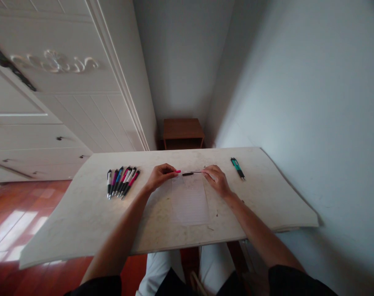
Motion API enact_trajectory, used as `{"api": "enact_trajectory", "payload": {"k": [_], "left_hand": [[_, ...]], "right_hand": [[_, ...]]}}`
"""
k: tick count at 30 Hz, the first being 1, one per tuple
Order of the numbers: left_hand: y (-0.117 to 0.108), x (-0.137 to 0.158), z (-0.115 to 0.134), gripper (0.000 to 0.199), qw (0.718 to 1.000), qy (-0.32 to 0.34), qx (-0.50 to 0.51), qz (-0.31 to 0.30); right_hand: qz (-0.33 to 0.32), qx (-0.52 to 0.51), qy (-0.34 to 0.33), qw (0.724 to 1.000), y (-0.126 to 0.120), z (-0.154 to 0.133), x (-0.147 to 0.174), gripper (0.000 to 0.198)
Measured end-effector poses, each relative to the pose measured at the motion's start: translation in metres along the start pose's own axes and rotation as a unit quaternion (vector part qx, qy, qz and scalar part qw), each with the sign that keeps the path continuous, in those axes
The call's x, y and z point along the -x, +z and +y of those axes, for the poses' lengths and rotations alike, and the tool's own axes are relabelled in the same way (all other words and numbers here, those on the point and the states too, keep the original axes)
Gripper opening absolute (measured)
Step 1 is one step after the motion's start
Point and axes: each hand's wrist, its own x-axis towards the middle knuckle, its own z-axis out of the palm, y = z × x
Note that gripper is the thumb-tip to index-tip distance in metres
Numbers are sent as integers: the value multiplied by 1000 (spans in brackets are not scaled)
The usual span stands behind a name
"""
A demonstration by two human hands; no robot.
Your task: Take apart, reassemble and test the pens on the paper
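Note:
My left hand (159,176) is closed on a short pink pen barrel (178,171), pinched by the fingertips. Across from it, my right hand (217,180) pinches the end of a thin pen refill (195,172), which points left toward the pink piece. A small gap separates the refill's tip from the barrel. Between the hands, a black pen part (187,174) lies near the top edge of a lined sheet of paper (189,203). Its exact kind is too small to make out.
Several click pens (121,183) in mixed colours lie fanned out at the left of the pale tabletop (106,230). Two teal pens (238,167) lie together on the right. A white cabinet (119,102), a bare wall (313,123) and a small brown wooden stand (183,127) surround the table.

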Motion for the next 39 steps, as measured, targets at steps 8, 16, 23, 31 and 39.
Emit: {"api": "enact_trajectory", "payload": {"k": [8,16,23,31,39], "left_hand": [[8,-1,0,35,998,15,-61,-19],[7,-2,-1,35,997,19,-67,-24],[8,-2,-3,35,996,26,-79,-26],[10,-1,0,31,990,46,-130,-22],[12,0,2,31,988,51,-145,-32]], "right_hand": [[-13,14,-5,1000,1,0,0,19],[-13,9,-2,1000,1,2,2,19],[-20,4,-12,1000,3,3,3,19],[-23,14,-21,999,5,4,3,17],[-31,14,-13,999,6,2,3,18]]}}
